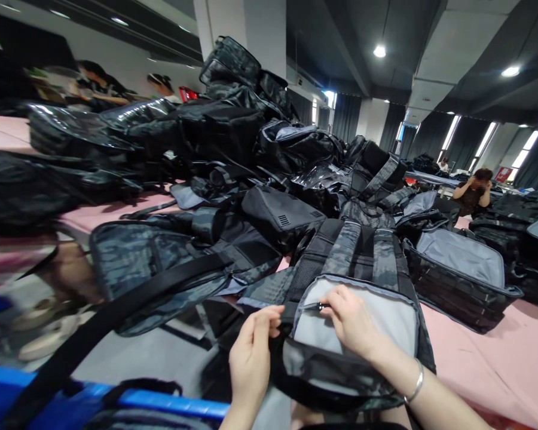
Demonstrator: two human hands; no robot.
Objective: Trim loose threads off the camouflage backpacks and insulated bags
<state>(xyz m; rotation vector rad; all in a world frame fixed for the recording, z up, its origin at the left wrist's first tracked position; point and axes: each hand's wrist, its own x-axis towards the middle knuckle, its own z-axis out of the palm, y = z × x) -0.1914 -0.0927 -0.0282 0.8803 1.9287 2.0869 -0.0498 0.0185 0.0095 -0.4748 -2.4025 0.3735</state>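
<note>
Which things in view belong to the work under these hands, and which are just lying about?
In the work:
Open camouflage-strapped backpack
Small dark piece, perhaps a zipper pull, pinched by the right hand
Left hand by the backpack's left edge, grip unclear

Apparently lying about:
Heaped backpacks behind
Open grey-lined bag at right
Camouflage backpack at left
</note>
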